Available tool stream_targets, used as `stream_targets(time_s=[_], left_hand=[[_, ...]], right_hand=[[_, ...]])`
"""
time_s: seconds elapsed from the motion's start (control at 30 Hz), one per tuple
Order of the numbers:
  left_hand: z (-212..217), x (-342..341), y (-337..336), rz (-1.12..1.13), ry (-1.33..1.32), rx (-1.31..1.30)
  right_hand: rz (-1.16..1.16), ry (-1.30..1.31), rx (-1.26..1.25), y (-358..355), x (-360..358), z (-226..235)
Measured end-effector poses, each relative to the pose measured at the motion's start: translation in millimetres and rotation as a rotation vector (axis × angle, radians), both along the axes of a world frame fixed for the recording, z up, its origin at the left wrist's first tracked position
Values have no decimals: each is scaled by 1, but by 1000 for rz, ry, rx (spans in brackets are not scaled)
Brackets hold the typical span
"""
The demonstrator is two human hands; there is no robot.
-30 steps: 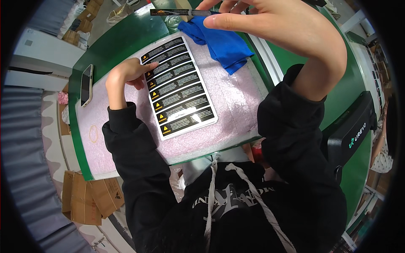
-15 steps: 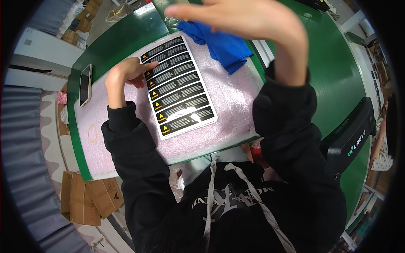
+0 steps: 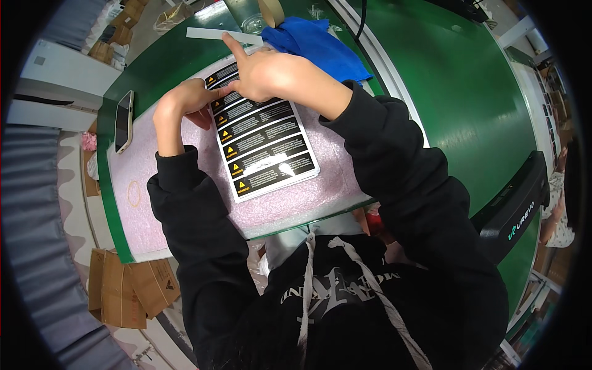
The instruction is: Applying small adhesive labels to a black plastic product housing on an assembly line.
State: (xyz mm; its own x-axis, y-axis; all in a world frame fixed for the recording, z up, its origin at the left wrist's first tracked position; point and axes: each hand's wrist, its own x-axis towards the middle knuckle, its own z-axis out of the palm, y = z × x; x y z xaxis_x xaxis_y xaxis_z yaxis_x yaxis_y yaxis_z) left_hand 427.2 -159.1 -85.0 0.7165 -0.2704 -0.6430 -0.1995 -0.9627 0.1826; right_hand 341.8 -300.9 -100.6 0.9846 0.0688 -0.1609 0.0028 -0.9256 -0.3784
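A white sheet of black warning stickers (image 3: 262,139) lies on a pink foam mat (image 3: 185,185) on the green table. My left hand (image 3: 188,102) presses its fingers on the sheet's upper left edge. My right hand (image 3: 268,71) rests on the sheet's top end, index finger stretched out, fingertips pinching at a sticker by the left hand. Whether a sticker is lifted is hidden under the fingers. A blue cloth (image 3: 320,43) lies just beyond the right hand.
A phone (image 3: 124,120) lies at the mat's left edge. A white strip (image 3: 222,35), a tape roll (image 3: 271,9) and a clear round lid (image 3: 253,23) sit at the far side. A rubber band (image 3: 134,193) lies on the mat. Cardboard (image 3: 123,290) lies on the floor.
My right hand came down from above the blue cloth onto the top of the sticker sheet, meeting the left hand. The left hand stayed at the sheet's edge.
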Motion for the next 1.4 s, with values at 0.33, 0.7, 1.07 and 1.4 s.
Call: stream_targets(time_s=[0.33,0.7,1.07,1.4], left_hand=[[2,-8,-1,-36,-21,-172],[2,-8,1,-32,-10,-157],[10,-7,7,74,15,-199],[13,6,24,73,-83,-265]], right_hand=[[128,-70,-122,3,7,-13],[161,-336,-249,8,1,-33],[-156,-181,-164,14,-4,-17],[-209,-236,-128,7,-7,-9]])
